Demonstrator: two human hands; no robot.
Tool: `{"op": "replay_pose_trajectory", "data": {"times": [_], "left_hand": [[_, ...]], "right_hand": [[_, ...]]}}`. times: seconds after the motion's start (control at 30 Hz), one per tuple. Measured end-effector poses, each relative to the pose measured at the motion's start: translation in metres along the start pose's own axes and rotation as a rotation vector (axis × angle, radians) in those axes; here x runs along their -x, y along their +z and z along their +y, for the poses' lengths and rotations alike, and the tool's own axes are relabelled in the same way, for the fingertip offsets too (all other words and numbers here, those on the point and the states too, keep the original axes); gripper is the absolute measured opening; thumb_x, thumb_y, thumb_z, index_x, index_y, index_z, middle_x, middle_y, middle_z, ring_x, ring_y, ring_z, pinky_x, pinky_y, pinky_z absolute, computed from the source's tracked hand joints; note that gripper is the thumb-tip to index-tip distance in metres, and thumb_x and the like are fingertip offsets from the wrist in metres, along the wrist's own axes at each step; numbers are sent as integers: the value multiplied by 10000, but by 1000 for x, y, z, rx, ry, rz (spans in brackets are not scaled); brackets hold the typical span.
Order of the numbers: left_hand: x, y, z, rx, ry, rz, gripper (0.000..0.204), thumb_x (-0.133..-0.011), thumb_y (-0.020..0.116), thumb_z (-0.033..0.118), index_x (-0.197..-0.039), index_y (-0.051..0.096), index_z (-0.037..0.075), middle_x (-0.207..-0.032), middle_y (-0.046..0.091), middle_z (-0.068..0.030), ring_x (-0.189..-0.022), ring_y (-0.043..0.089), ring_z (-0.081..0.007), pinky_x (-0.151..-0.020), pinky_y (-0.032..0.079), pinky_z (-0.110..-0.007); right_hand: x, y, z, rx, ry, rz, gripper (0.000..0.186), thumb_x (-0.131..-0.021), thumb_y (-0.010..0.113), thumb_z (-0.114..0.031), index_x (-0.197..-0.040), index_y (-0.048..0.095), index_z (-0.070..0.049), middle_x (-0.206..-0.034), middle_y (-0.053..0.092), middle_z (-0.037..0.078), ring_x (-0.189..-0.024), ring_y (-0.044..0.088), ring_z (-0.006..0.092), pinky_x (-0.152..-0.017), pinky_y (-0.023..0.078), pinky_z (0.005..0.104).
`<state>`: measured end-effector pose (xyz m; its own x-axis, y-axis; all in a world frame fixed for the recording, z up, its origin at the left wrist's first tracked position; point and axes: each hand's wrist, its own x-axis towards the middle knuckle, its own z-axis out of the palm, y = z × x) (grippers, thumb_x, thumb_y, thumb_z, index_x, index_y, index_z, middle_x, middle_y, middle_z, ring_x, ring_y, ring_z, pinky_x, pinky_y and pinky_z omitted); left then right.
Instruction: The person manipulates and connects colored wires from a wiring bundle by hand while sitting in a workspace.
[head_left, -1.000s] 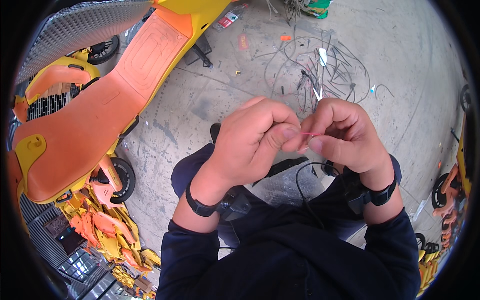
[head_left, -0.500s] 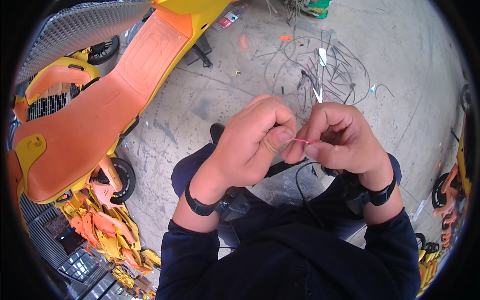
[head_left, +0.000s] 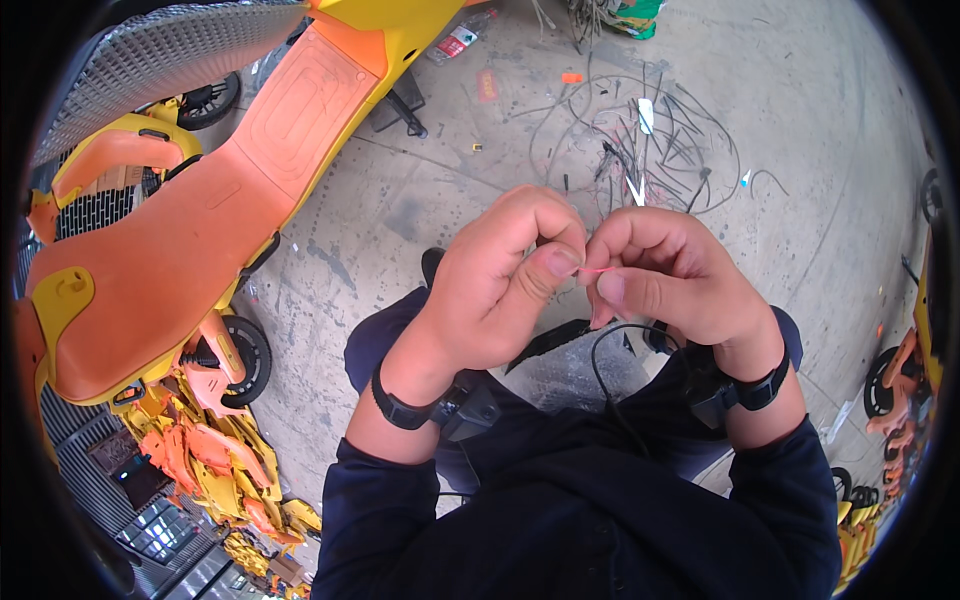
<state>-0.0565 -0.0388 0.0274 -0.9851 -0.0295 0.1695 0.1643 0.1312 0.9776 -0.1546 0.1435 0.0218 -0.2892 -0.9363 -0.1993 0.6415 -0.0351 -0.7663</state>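
Note:
A thin red wire [head_left: 597,269] runs between my two hands, above my knees. My left hand [head_left: 510,270] pinches its left end between thumb and forefinger. At the other end, my right hand [head_left: 675,275] pinches the wire between thumb and forefinger, with the remaining fingers curled. The fingertips of both hands are close together, and most of the wire is hidden by them. On the floor past my hands lies a loose heap of black cable pieces [head_left: 685,140], with scissors [head_left: 636,190] among them, their blades partly visible.
An orange and yellow scooter body [head_left: 190,230] stands on the left, with a pile of yellow and orange panels [head_left: 215,450] nearer. A plastic bottle [head_left: 458,38] and a green bag [head_left: 634,16] lie at the far side. Scooter parts [head_left: 885,385] line the right edge.
My right thumb has shifted slightly up and left along the red wire, and the right fingers have come nearer the left hand. Both hands keep their pinch.

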Motion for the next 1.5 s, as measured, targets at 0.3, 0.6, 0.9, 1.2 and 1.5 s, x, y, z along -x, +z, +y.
{"op": "replay_pose_trajectory", "data": {"times": [0.3, 0.6, 0.9, 1.2, 1.5], "left_hand": [[-1, 0, -1, -12, 6, 25, 106, -940, 538, 125, -882, 539, 36, -815, 553, -63, -742, 527, -192, -703, 435, -290], [-5, 3, -6, -279, 145, 89, 76, -887, 584, 111, -855, 547, 53, -780, 570, -75, -725, 555, -264, -694, 448, -341], [-9, 3, -3, -588, 351, 134, 71, -835, 610, 73, -861, 545, 64, -779, 583, -72, -707, 568, -295, -694, 453, -356], [-6, 2, -4, -501, 297, 115, 82, -887, 588, 125, -860, 544, 61, -781, 579, -74, -725, 567, -294, -698, 455, -355], [1, 1, -1, -29, -14, 108, 143, -955, 540, 167, -910, 548, 31, -831, 577, -63, -756, 563, -158, -720, 453, -272]], "right_hand": [[-5, -2, 4, -19, -142, 5, 104, -927, 567, -63, -983, 619, 9, -969, 654, 80, -847, 621, 129, -750, 509, 262], [-5, 1, -5, -253, 159, 159, 115, -935, 544, -87, -973, 559, 21, -942, 687, 210, -692, 695, 216, -537, 546, 269], [-3, -1, -7, -315, 204, 102, 104, -931, 567, -94, -950, 561, 8, -821, 669, 161, -433, 550, 131, -377, 430, 229], [-2, -1, -9, -326, 244, 8, 71, -890, 508, -52, -913, 548, 2, -795, 664, 178, -468, 599, 159, -368, 427, 220], [3, 1, -12, -46, 221, -95, 89, -905, 482, -63, -897, 557, -16, -778, 667, 112, -535, 617, 118, -422, 449, 206]]}}
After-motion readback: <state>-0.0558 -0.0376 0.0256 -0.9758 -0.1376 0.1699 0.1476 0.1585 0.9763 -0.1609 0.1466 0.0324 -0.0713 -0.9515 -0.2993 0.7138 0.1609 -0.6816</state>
